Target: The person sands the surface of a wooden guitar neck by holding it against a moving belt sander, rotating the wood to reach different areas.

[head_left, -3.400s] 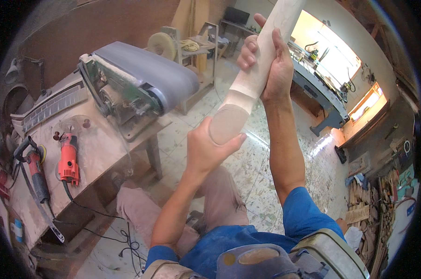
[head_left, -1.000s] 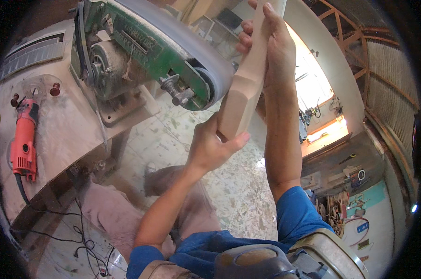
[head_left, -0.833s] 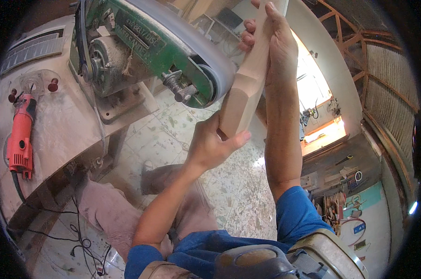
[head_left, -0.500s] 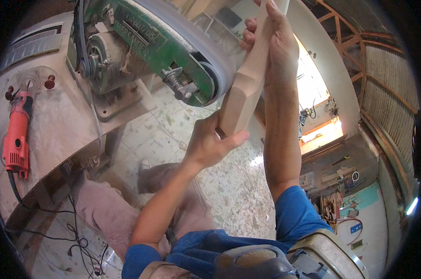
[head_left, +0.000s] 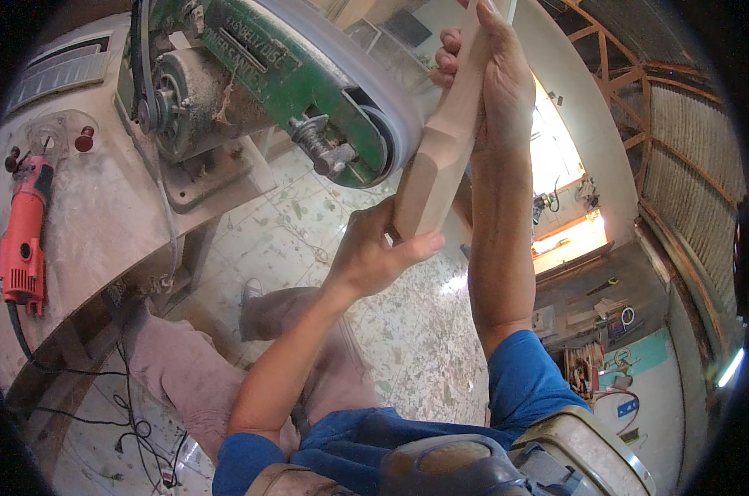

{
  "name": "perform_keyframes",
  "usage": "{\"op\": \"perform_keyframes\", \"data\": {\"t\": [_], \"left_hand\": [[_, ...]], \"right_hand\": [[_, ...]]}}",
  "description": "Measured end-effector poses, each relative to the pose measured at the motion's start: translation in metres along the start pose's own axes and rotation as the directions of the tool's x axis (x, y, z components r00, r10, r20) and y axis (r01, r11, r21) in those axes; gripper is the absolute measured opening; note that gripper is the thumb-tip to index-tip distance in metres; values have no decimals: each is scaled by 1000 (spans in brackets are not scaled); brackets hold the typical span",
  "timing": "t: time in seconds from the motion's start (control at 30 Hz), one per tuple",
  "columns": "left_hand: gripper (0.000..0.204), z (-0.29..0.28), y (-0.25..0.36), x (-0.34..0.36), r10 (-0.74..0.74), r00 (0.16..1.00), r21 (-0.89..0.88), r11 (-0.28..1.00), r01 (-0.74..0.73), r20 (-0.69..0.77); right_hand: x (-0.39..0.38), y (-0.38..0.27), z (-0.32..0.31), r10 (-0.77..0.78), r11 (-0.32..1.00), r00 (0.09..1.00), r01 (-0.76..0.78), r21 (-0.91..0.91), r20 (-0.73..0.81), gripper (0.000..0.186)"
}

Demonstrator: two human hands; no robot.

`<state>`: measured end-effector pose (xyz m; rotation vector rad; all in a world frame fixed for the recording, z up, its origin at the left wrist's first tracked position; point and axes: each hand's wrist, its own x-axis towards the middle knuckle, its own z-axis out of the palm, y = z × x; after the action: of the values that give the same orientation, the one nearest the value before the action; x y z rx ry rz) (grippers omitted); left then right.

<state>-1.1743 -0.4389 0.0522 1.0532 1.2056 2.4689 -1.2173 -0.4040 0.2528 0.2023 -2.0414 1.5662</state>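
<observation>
Dusty workbench – carries green belt sander, red angle grinder at left edge.

A woodworking shop, dusty and well used. Shown by a green belt sander bolted to a dust-caked workbench, an orange angle grinder lying on it, power cords trailing over a speckled floor, hand tools hung on the far wall, and open timber roof framing.

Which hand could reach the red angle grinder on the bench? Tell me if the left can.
Probably yes, once freed: the left hand grips the wooden piece, and the red angle grinder lies uncovered on the bench at that side.
</observation>
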Motion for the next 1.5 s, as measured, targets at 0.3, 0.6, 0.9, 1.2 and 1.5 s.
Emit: {"op": "perform_keyframes", "data": {"t": [0.3, 0.6, 0.9, 1.2, 1.5], "left_hand": [[66, -1, 1, 0, -50, 997, -50, 997, 53, 51], [65, 0, -7, -1, -21, 998, -145, 989, 30, 62], [57, -1, -9, 1, -84, 985, -228, 967, 117, 148], [57, 3, -17, 3, -86, 978, -344, 927, 149, 190], [61, 7, -23, 8, -58, 975, -400, 905, 142, 216]], "right_hand": [[3, 4, -1, 10, 999, 998, -12, -36, -56, 52], [0, 7, 2, -32, 997, 997, 27, -72, -68, 36], [-2, 5, 6, -61, 973, 996, 44, -229, -69, 29], [-6, 1, 15, -50, 943, 988, -1, -333, -145, 35], [-1, 5, 10, -36, 940, 995, 3, -342, -91, 41]]}}
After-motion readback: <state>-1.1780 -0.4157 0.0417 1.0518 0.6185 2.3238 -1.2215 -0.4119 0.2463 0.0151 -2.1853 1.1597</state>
